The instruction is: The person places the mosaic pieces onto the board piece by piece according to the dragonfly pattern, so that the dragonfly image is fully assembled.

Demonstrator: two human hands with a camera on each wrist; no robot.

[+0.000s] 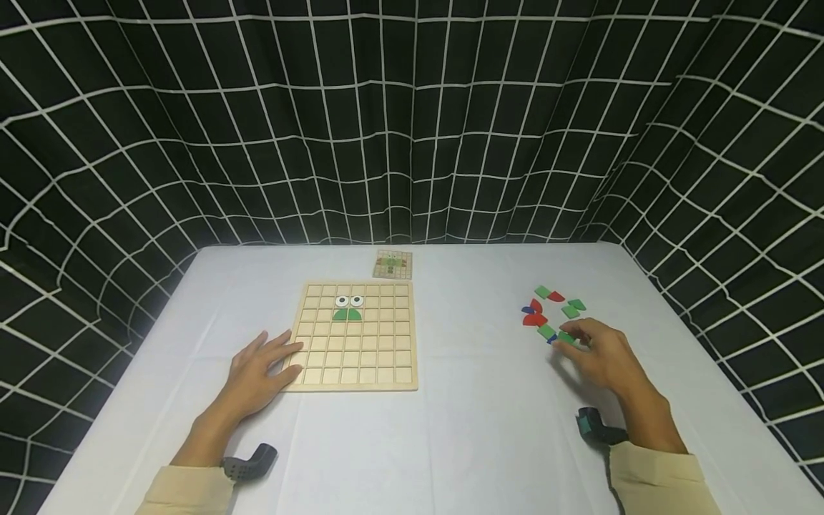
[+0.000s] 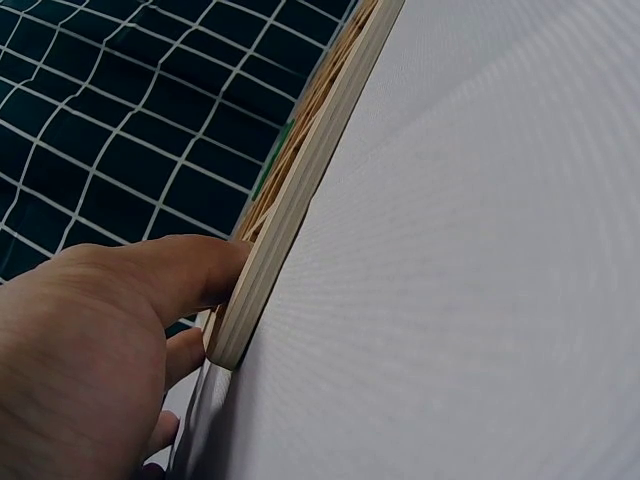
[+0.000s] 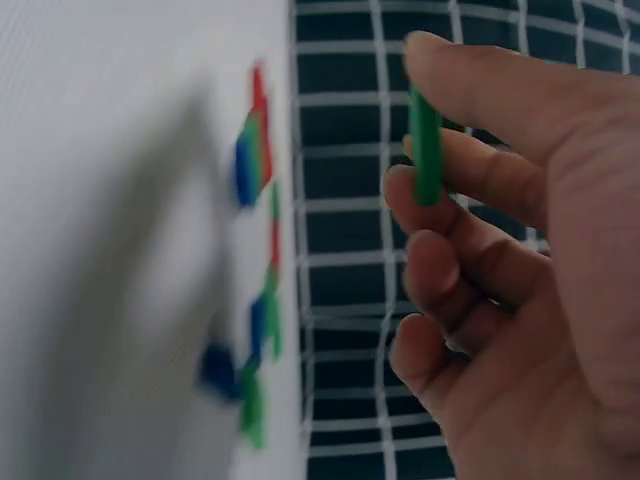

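A square wooden grid board (image 1: 367, 350) lies on the white table. Near its top sit two round eye pieces (image 1: 350, 301) and, just below them, two green curved pieces (image 1: 347, 315). My left hand (image 1: 257, 368) rests at the board's left edge, its thumb and fingers touching the rim; the left wrist view shows the thumb on the edge (image 2: 270, 255). Between thumb and fingers, my right hand (image 1: 599, 354) pinches a green piece (image 3: 426, 150), seen edge-on and raised off the table in the right wrist view. Beside that hand lie loose red, green and blue pieces (image 1: 535, 320).
Behind the board is a small pattern card (image 1: 393, 265) with a printed grid picture. Dark cloth with white grid lines (image 1: 412, 143) hangs around the back and sides of the white table (image 1: 476, 429). Each wrist wears a dark camera mount (image 1: 251, 463).
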